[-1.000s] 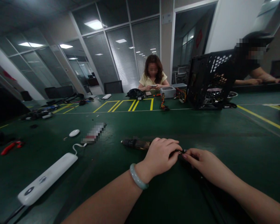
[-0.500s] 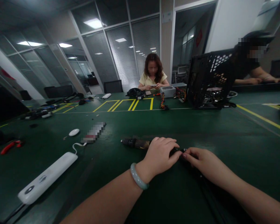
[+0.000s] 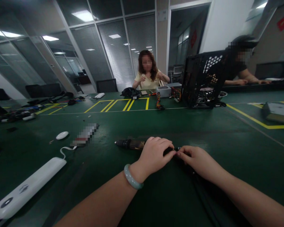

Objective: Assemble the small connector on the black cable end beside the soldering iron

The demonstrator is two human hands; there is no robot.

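Observation:
A dark electric screwdriver (image 3: pixel 134 144) lies on the green tabletop, its narrow black tip pointing left. My left hand (image 3: pixel 153 154), with a pale bangle at the wrist, is wrapped over the tool's rear part and hides much of it. Thumb and fingertips of my right hand (image 3: pixel 196 157) pinch the thin black end piece at the tool's back, close to my left thumb. From there a black cable (image 3: pixel 204 198) runs down toward the near edge. Exactly how the end piece and tool meet is covered by my fingers.
On the left lie a white power strip (image 3: pixel 30 187), a phone (image 3: pixel 85 135) on a white cord and a white oval object (image 3: pixel 62 135). Farther off stand a power supply unit (image 3: pixel 163 91) and a black computer case (image 3: pixel 198 82). Two people sit across the table.
The view has swung right, so everything sits farther left in the picture. My hands keep their holds, fingertips closer together. The person opposite has put down a phone and raised both hands.

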